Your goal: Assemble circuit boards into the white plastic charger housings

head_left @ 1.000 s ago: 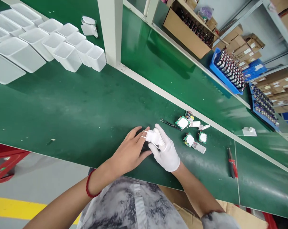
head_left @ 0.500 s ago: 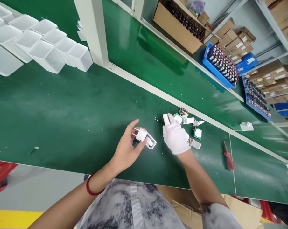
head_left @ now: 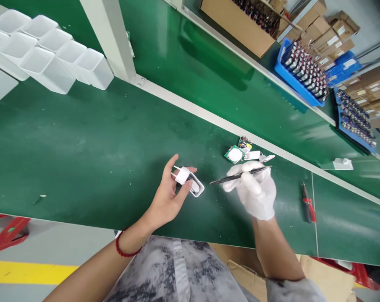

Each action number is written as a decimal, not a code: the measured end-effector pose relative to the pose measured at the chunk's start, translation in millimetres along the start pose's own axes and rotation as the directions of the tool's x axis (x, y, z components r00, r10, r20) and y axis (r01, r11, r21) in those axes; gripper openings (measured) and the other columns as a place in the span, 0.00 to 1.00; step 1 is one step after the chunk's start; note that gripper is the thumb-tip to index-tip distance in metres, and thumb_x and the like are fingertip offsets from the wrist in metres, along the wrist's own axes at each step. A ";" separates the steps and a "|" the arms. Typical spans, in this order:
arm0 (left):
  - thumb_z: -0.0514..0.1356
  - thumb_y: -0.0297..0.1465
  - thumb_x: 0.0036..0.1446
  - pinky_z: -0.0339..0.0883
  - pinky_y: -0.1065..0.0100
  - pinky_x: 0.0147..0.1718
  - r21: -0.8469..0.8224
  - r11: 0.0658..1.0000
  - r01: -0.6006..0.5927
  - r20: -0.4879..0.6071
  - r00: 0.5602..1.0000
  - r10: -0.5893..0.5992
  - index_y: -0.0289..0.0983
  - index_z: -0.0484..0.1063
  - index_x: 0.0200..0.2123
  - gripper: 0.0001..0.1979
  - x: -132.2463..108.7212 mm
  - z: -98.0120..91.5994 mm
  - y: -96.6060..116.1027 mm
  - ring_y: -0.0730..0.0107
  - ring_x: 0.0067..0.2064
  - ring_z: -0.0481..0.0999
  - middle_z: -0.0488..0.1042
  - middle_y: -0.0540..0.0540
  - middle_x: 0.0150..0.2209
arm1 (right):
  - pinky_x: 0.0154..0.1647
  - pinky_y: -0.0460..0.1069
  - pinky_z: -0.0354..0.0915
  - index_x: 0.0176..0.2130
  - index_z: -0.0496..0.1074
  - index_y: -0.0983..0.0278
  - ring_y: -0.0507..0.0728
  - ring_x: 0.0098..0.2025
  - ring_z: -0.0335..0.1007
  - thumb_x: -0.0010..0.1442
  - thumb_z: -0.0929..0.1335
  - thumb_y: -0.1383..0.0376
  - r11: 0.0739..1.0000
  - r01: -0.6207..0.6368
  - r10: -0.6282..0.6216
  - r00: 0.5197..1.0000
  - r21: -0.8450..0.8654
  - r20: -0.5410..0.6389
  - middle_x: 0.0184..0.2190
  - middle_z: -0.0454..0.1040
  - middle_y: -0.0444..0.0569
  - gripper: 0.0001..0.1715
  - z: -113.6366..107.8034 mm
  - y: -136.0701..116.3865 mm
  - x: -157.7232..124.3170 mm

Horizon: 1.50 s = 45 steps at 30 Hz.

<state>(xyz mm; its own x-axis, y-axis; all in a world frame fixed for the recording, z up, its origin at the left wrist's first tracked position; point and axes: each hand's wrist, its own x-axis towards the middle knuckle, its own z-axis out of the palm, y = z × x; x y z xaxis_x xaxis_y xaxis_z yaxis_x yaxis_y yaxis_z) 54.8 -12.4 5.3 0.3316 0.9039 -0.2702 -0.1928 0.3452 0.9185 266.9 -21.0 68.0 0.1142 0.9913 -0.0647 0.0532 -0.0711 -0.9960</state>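
My bare left hand (head_left: 168,195) grips a small white plug housing (head_left: 197,187), fingers and thumb around its sides. Two metal pins stick out of its plug end, and the open end shows a hollow inside. To the right, my white-gloved right hand (head_left: 255,191) pinches a pair of dark tweezers (head_left: 229,178), whose tip points left toward the housing without touching it. Just beyond the glove lie a green circuit board with a round white part (head_left: 234,154), a cluster of small electronic components (head_left: 245,142) and a white casing piece (head_left: 252,155). The glove partly hides other pieces.
Red-handled pliers (head_left: 308,204) lie at the right by a table seam. Several white bins (head_left: 48,69) stand at the far left beside a post (head_left: 109,40). A raised shelf holds a cardboard box (head_left: 237,25) and a blue tray (head_left: 298,75) of parts.
My right hand has lifted from the table and turned, bringing the tweezers up toward the housing. My left hand stays nearly in place with the housing.
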 end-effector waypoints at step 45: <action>0.56 0.35 0.66 0.67 0.69 0.37 0.051 0.998 0.036 0.046 0.998 -0.038 0.44 0.50 0.58 0.22 1.0 -0.2 5.8 0.72 0.37 0.69 0.72 0.42 0.53 | 0.33 0.52 0.80 0.37 0.70 0.61 0.55 0.28 0.81 0.60 0.71 0.68 0.995 0.060 -0.073 0.980 -0.076 -0.187 0.35 0.81 0.45 0.05 48.3 17.8 -23.4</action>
<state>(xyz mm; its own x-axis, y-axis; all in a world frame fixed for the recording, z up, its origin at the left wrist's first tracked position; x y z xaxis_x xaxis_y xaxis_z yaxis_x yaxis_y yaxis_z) 53.8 -9.5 10.2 0.3812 0.8774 -0.2912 -0.1334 0.3639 0.9218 217.3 -40.2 48.8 0.2931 0.9559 0.0205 0.1346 -0.0200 -0.9907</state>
